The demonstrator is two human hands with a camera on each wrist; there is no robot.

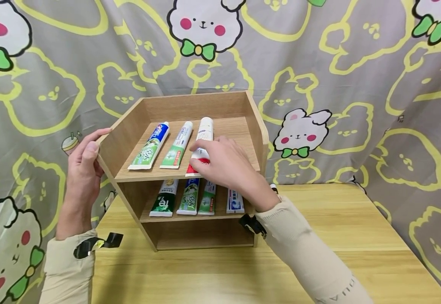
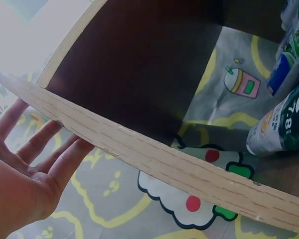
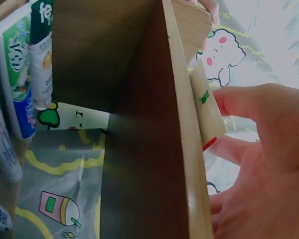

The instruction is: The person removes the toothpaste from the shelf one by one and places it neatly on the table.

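My left hand [image 1: 85, 164] grips the left side of the wooden shelf unit [image 1: 190, 101], thumb at its front edge and fingers along the outside. On the top shelf my right hand [image 1: 228, 164] holds a white-and-red toothpaste tube [image 1: 205, 128] between thumb and forefinger, near its red flat end. In the right wrist view a pale tube [image 3: 203, 107] shows past the shelf edge, between the fingers. Left of it lie a green-and-white tube [image 1: 178, 145] and a blue-and-green tube [image 1: 152, 145], caps toward the back.
Along the middle shelf lie a dark green tube [image 1: 165, 198], a blue-and-green tube [image 1: 189, 196], a green-and-white tube [image 1: 207, 197] and a blue-and-white tube [image 1: 235, 202]. The unit stands on a wooden table [image 1: 190, 274] before a patterned curtain [image 1: 357, 84].
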